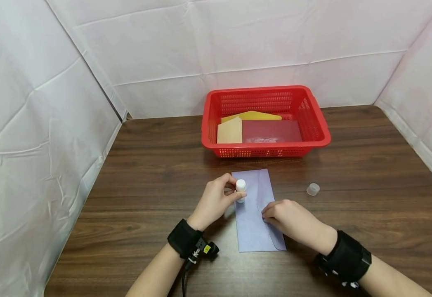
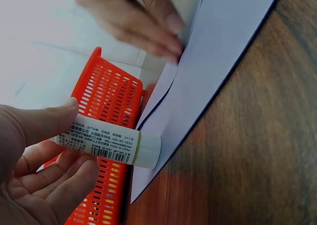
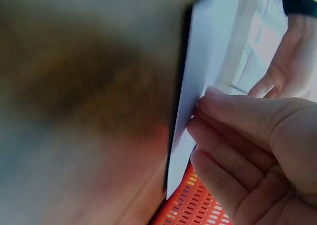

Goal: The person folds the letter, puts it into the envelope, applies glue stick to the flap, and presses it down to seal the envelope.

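Note:
A lilac envelope (image 1: 248,231) lies lengthwise on the table, its long flap along the right side. My left hand (image 1: 217,198) pinches a white glue stick (image 1: 241,185) between thumb and fingers, holding it upright over the envelope's upper left part. Printed text and a barcode show on the glue stick's label (image 2: 101,140) in the left wrist view; its lower end is right at the paper. My right hand (image 1: 293,220) has thumb and fingertips together at the flap's edge, pinching it. In the right wrist view its fingers (image 3: 218,140) partly hide the envelope (image 3: 190,86).
Behind the envelope stands a red plastic basket (image 1: 265,150) holding a yellow envelope (image 1: 253,115), a cream envelope (image 1: 230,131) and a dark red one (image 1: 269,130). A small translucent cap (image 1: 313,189) lies on the wooden table to the right. White cloth walls (image 1: 156,53) enclose the table.

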The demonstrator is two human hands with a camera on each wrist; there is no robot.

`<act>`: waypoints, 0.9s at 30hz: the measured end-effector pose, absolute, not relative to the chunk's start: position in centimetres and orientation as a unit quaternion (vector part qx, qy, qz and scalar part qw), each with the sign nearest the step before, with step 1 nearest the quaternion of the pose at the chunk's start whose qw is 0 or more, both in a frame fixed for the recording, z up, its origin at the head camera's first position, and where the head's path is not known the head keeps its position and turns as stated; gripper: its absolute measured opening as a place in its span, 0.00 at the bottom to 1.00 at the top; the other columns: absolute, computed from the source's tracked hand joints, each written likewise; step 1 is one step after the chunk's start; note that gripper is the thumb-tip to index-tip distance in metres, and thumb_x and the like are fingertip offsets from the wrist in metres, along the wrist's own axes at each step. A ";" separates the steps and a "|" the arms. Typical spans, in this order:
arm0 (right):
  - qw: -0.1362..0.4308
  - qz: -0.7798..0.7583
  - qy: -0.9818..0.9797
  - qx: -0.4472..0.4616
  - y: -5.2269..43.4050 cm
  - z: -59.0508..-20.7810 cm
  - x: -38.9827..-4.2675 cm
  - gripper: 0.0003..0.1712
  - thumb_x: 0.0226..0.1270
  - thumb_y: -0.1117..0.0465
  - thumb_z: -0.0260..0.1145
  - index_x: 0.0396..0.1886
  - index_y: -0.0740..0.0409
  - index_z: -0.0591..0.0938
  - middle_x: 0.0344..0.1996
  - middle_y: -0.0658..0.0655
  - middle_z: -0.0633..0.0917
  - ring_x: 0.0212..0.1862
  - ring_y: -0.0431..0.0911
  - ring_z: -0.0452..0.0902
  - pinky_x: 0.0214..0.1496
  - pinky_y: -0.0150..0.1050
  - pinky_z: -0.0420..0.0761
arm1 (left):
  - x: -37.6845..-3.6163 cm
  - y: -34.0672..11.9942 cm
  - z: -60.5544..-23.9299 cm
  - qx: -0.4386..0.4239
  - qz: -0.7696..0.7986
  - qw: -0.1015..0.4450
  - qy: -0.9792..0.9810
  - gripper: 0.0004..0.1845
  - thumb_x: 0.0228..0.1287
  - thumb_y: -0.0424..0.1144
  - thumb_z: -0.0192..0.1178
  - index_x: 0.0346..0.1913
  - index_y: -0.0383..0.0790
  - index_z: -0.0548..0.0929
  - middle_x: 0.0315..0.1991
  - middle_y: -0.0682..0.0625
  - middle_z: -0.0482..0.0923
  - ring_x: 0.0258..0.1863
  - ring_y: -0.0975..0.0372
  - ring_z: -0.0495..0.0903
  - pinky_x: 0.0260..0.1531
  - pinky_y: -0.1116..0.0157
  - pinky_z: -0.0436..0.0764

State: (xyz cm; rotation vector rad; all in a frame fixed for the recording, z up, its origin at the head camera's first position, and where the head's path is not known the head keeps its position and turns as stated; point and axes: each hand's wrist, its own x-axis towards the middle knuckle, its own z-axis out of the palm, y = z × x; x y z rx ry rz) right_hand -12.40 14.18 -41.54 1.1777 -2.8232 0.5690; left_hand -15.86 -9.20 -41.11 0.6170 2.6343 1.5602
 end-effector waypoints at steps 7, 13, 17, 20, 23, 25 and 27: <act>0.022 0.168 -0.914 0.368 14.1 -41.3 -15.0 0.07 0.55 0.72 0.77 0.35 0.62 0.91 0.34 0.53 0.89 0.38 0.45 0.87 0.40 0.39 0.86 | -15.9 -9.1 -40.9 0.205 0.493 0.005 0.846 0.11 0.62 0.37 0.72 0.43 0.38 0.81 0.42 0.48 0.84 0.41 0.62 0.83 0.40 0.71 0.82; 0.037 0.149 -0.920 0.361 14.0 -41.7 -16.5 0.08 0.58 0.72 0.75 0.38 0.64 0.90 0.38 0.58 0.89 0.42 0.50 0.87 0.42 0.42 0.86 | -15.9 -9.2 -40.9 0.207 0.493 0.005 0.845 0.11 0.62 0.37 0.72 0.43 0.38 0.81 0.43 0.48 0.84 0.43 0.61 0.83 0.41 0.71 0.82; 0.055 0.134 -0.920 0.363 13.9 -42.0 -17.2 0.08 0.60 0.71 0.74 0.41 0.67 0.89 0.41 0.61 0.88 0.44 0.52 0.87 0.43 0.43 0.86 | -15.9 -9.2 -41.0 0.210 0.492 0.003 0.845 0.11 0.63 0.37 0.71 0.44 0.38 0.81 0.43 0.48 0.84 0.43 0.61 0.84 0.41 0.71 0.82; 0.055 0.133 -0.922 0.360 13.7 -42.1 -17.6 0.09 0.61 0.71 0.73 0.42 0.69 0.88 0.42 0.62 0.87 0.45 0.53 0.86 0.44 0.44 0.86 | -15.9 -9.1 -41.0 0.212 0.493 0.006 0.844 0.11 0.63 0.37 0.71 0.44 0.38 0.81 0.43 0.48 0.84 0.42 0.61 0.84 0.41 0.71 0.82; 0.050 0.136 -0.923 0.357 13.7 -42.1 -17.9 0.10 0.61 0.71 0.73 0.42 0.70 0.87 0.43 0.62 0.86 0.45 0.53 0.86 0.45 0.44 0.85 | -15.9 -9.1 -41.1 0.210 0.495 0.008 0.843 0.11 0.63 0.37 0.71 0.44 0.38 0.81 0.43 0.48 0.84 0.41 0.61 0.84 0.41 0.71 0.82; 0.045 0.139 -0.924 0.354 13.7 -42.1 -18.0 0.11 0.61 0.70 0.73 0.43 0.70 0.87 0.44 0.62 0.85 0.46 0.53 0.85 0.46 0.45 0.85 | -15.9 -9.2 -41.1 0.208 0.495 0.008 0.844 0.11 0.63 0.37 0.71 0.44 0.38 0.81 0.43 0.48 0.84 0.42 0.61 0.84 0.41 0.71 0.82; 0.039 0.142 -0.924 0.352 13.7 -42.2 -18.1 0.12 0.61 0.70 0.73 0.44 0.70 0.87 0.45 0.62 0.85 0.46 0.53 0.85 0.47 0.45 0.85 | -15.9 -9.2 -41.2 0.205 0.495 0.008 0.844 0.11 0.63 0.37 0.71 0.44 0.38 0.82 0.43 0.48 0.84 0.42 0.61 0.84 0.41 0.71 0.82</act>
